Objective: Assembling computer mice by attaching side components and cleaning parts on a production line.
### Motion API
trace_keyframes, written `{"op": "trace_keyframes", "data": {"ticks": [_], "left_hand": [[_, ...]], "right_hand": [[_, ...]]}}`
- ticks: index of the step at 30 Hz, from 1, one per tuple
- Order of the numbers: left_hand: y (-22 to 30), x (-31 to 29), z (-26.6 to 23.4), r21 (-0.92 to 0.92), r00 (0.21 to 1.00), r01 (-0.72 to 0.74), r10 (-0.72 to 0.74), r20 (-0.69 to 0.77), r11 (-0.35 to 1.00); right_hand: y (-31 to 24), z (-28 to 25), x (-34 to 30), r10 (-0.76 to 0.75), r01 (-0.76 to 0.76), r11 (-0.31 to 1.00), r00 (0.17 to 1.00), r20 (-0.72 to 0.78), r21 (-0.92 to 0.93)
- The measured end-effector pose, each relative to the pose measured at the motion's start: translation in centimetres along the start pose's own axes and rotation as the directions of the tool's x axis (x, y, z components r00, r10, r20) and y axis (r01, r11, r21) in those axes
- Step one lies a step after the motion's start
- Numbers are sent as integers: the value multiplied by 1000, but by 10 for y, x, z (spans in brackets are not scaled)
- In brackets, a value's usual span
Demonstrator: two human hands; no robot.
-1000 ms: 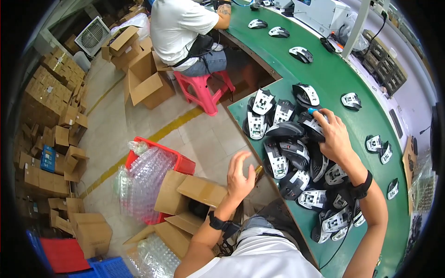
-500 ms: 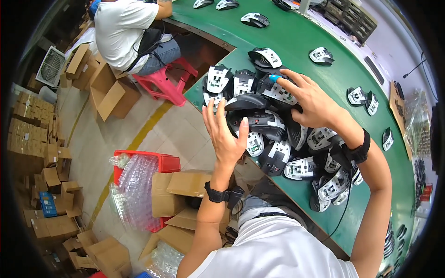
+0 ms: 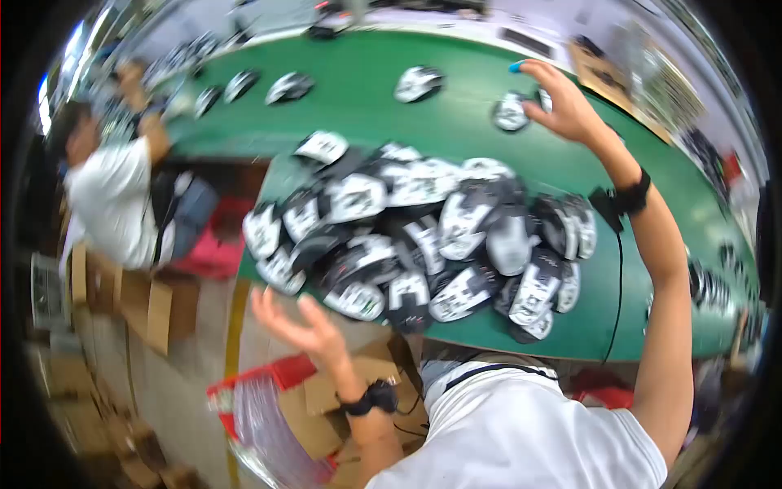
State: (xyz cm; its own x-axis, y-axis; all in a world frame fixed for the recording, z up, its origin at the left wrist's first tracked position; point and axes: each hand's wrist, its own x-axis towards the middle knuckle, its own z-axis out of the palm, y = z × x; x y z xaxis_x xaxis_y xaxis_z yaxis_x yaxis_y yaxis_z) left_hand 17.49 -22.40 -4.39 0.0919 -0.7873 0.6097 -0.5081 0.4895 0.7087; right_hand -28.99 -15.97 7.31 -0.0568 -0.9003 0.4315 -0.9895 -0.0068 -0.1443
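Observation:
A heap of black-and-white computer mice (image 3: 423,232), several with openings in their white undersides, lies near the front edge of the green table. My right hand (image 3: 566,106) is beyond the heap, fingers apart, a blue cover on one fingertip. Its thumb overlaps the edge of a single computer mouse (image 3: 510,112) at the back right; whether they touch I cannot tell. Another white piece is partly hidden behind that hand. My left hand (image 3: 305,330) hangs off the table's front edge by the heap's left side, open and holding nothing. Motion blurs the picture.
More mice (image 3: 291,88) sit spaced along the far side of the green table (image 3: 342,118). At the left a co-worker (image 3: 114,196) sits on a pink stool (image 3: 216,244). Below my left arm are a red crate (image 3: 285,371) with clear plastic packaging and open cardboard boxes (image 3: 358,383).
My view has swung to the right. My right hand has left the heap and reached out to the far right mouse. My left hand has drawn away from the heap toward the front edge.

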Motion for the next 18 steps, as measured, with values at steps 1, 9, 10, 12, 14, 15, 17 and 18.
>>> {"op": "trace_keyframes", "data": {"ticks": [1,9,10,12,14,15,17,18], "left_hand": [[8,2,-3,-49,1000,10,-11,-18,999],[54,40,-6,-138,989,-123,133,68,983],[64,48,-7,-172,983,-138,156,96,975],[91,77,-8,-288,946,-217,273,173,933],[136,102,11,-394,863,-220,366,347,892],[163,113,34,-481,792,-227,448,415,847],[221,132,61,-403,675,-228,443,590,886],[238,140,87,-429,578,-309,526,624,849]], "right_hand": [[51,-12,-24,196,-198,974,980,-30,-108],[214,2,-170,851,-810,523,515,104,-265],[204,11,-164,865,-820,490,499,51,-296],[186,25,-147,880,-860,430,467,-87,-274],[211,9,-137,835,-842,507,532,-137,-181],[225,2,-137,792,-812,577,583,-181,-93],[187,3,-73,699,-729,683,670,-248,-46],[170,7,-48,646,-683,729,713,-272,-57]]}}
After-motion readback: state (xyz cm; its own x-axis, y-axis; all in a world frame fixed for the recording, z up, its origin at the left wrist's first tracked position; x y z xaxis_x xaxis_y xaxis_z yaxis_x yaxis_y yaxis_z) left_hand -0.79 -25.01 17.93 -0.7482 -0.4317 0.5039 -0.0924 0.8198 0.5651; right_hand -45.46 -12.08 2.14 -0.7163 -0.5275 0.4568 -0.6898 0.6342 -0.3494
